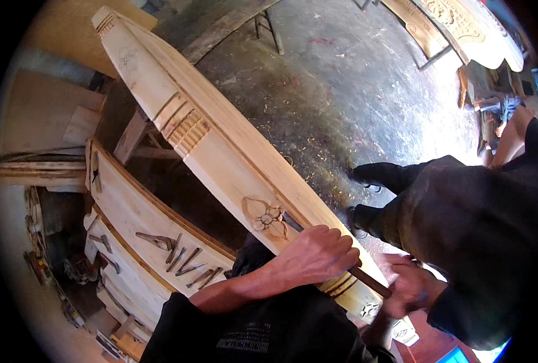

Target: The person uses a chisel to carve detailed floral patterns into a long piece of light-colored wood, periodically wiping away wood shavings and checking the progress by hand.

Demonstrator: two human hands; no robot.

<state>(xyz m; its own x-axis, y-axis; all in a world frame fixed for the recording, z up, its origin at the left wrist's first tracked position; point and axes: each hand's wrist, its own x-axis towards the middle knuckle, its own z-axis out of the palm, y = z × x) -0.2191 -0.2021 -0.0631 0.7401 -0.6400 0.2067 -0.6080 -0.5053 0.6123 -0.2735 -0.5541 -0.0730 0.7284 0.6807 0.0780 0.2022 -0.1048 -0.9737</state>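
A long pale wooden beam (214, 142) runs diagonally, with grooves and a carved flower motif (264, 216) on it. My left hand (317, 254) rests on the beam and is wrapped around the shaft of a chisel (293, 222), whose blade tip touches the flower's right edge. My right hand (407, 285) grips the dark handle end of that chisel (373, 283) just past the beam's near edge. My dark sleeves come in from the bottom, and my dark trousers and shoes (369, 175) show at the right.
A curved pale board (129, 206) lies left of the beam with several carving tools (181, 257) on it. Wood chips are scattered across the concrete floor (353, 78). A carved panel (462, 24) stands top right. Another person's limb (512, 138) shows at the right rim.
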